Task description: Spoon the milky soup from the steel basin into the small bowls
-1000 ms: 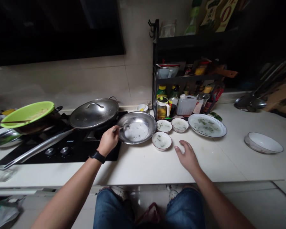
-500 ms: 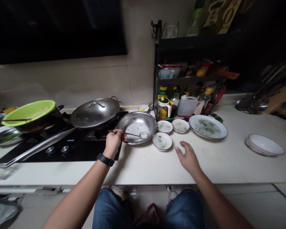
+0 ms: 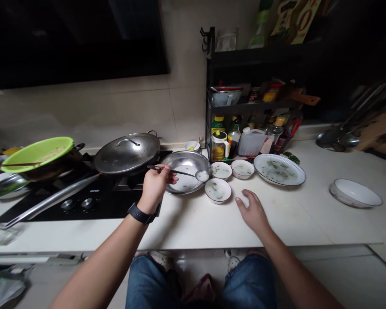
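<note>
My left hand (image 3: 156,183) grips the dark handle of a spoon (image 3: 186,173). The spoon's bowl carries something white and hangs over the right side of a wide metal basin (image 3: 199,158) with white liquid in its bottom. Beside the basin stand three small bowls of whitish soup with green bits: a front bowl (image 3: 218,191), a back left bowl (image 3: 221,171) and a back right bowl (image 3: 242,169). My right hand (image 3: 253,211) hovers over or rests on the counter right of the front bowl, fingers apart, holding nothing.
A striped plate (image 3: 279,170) of similar soup lies to the right, with a white bowl (image 3: 355,193) farther off. On the left, a lidded wok (image 3: 127,152) sits on the black stove (image 3: 112,201), near a green colander (image 3: 40,154). A black rack (image 3: 209,107) holds bottles behind.
My left hand has raised the spoon from low in the basin, up and to the right, with white stuff in its bowl. My right hand has hardly moved.
</note>
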A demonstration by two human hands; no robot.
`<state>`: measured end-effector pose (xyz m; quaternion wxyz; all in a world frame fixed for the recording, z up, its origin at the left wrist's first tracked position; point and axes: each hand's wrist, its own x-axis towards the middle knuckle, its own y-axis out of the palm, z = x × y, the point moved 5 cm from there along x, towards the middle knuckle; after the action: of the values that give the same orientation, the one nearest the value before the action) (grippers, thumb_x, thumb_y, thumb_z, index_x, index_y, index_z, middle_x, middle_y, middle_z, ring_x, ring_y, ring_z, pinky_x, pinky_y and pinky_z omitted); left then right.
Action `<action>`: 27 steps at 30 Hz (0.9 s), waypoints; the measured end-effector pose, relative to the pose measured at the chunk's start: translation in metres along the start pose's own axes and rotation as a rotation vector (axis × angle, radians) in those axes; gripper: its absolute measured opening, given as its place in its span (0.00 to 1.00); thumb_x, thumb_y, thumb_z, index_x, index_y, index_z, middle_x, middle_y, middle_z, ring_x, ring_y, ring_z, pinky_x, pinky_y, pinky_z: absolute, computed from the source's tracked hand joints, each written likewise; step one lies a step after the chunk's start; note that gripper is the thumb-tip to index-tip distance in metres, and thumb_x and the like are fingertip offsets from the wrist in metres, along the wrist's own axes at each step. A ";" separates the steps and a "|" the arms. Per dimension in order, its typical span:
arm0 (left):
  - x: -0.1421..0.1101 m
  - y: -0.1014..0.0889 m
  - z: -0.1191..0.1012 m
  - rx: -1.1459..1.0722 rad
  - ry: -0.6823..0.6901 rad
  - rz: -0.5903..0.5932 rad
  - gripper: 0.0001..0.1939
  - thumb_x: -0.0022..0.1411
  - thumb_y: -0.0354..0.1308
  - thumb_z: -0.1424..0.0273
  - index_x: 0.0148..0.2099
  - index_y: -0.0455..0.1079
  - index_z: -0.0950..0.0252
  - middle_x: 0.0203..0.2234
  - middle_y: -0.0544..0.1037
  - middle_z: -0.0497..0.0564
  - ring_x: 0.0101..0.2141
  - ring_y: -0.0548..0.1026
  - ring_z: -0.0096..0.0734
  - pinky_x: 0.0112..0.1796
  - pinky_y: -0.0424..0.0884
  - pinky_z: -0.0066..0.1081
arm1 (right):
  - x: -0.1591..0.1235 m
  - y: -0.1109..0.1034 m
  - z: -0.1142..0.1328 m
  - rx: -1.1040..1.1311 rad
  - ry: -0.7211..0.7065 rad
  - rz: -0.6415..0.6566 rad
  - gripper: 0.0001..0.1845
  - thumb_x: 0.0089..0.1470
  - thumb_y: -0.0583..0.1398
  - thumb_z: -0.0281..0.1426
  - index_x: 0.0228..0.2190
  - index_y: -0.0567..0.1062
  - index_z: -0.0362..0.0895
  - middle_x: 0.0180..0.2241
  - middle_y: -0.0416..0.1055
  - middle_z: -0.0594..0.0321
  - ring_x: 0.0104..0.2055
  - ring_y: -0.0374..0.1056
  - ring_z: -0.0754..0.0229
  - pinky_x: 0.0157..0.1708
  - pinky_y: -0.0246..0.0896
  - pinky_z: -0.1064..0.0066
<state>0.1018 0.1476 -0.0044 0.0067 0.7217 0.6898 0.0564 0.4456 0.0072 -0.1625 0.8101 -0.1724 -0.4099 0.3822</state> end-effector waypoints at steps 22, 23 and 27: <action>-0.117 0.067 -0.013 0.790 1.234 0.671 0.16 0.70 0.51 0.80 0.57 0.70 0.67 0.46 0.83 0.63 0.43 0.83 0.40 0.41 0.80 0.34 | -0.001 0.000 0.000 -0.002 -0.019 0.002 0.26 0.65 0.56 0.50 0.50 0.73 0.41 0.52 0.74 0.41 0.57 0.71 0.40 0.59 0.67 0.43; -0.118 0.067 -0.011 0.786 1.236 0.685 0.16 0.70 0.51 0.80 0.57 0.70 0.66 0.46 0.83 0.63 0.42 0.84 0.40 0.41 0.80 0.34 | -0.001 0.000 0.000 -0.001 -0.017 0.000 0.26 0.65 0.56 0.51 0.50 0.73 0.41 0.52 0.74 0.41 0.57 0.71 0.40 0.59 0.67 0.44; -0.102 0.053 -0.010 0.656 1.079 0.504 0.14 0.70 0.53 0.78 0.55 0.71 0.65 0.42 0.84 0.60 0.41 0.84 0.37 0.42 0.80 0.33 | -0.001 0.000 0.000 0.003 -0.015 -0.011 0.26 0.65 0.56 0.51 0.50 0.73 0.43 0.51 0.75 0.43 0.57 0.71 0.41 0.59 0.68 0.44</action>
<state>0.1497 0.0427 0.0026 -0.5710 0.6960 0.3887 0.1960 0.4451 0.0064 -0.1626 0.8094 -0.1660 -0.4162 0.3797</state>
